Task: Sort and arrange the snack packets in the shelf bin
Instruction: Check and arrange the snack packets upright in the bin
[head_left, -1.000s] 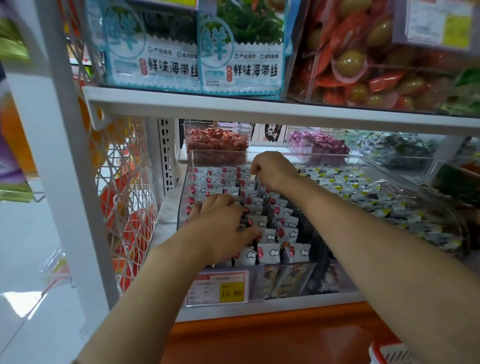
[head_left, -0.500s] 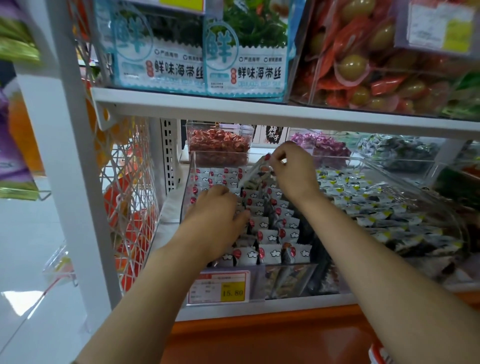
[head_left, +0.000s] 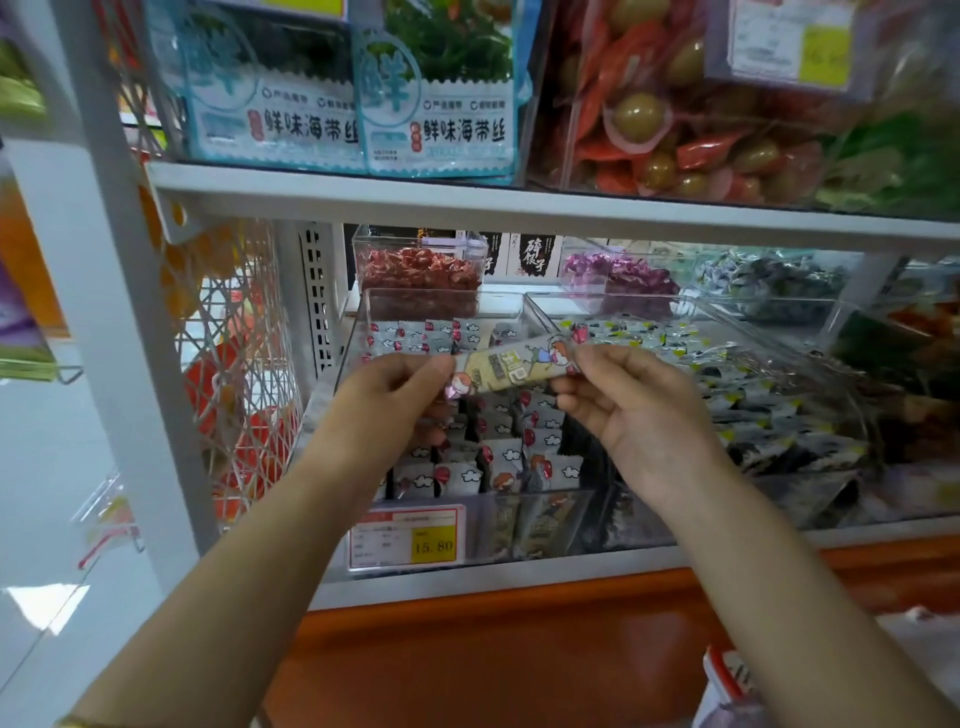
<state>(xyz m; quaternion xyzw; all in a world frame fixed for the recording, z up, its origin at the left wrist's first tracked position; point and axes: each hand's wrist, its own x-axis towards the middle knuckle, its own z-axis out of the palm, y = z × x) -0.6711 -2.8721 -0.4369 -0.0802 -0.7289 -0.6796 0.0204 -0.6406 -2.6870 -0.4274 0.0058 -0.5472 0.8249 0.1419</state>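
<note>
A clear plastic shelf bin (head_left: 363, 332) on the middle shelf holds several rows of small grey-and-white snack packets (head_left: 498, 457) with red marks, standing on edge. Above the bin I hold one long snack packet (head_left: 511, 364) crosswise, printed with a cartoon figure. My left hand (head_left: 395, 400) pinches its left end and my right hand (head_left: 623, 410) pinches its right end. Both hands hover over the middle of the bin, apart from the packets below.
A yellow price tag (head_left: 410, 538) reading 15.80 hangs on the bin's front. To the right a second clear bin (head_left: 727, 415) holds dark packets. Bins of red (head_left: 421, 270) and purple (head_left: 623, 275) sweets stand behind. The upper shelf edge (head_left: 519, 208) runs just above.
My right hand lifted a long packet out of the back of the bin and drew it forward. My left hand rose off the packets and took hold of its left end.
</note>
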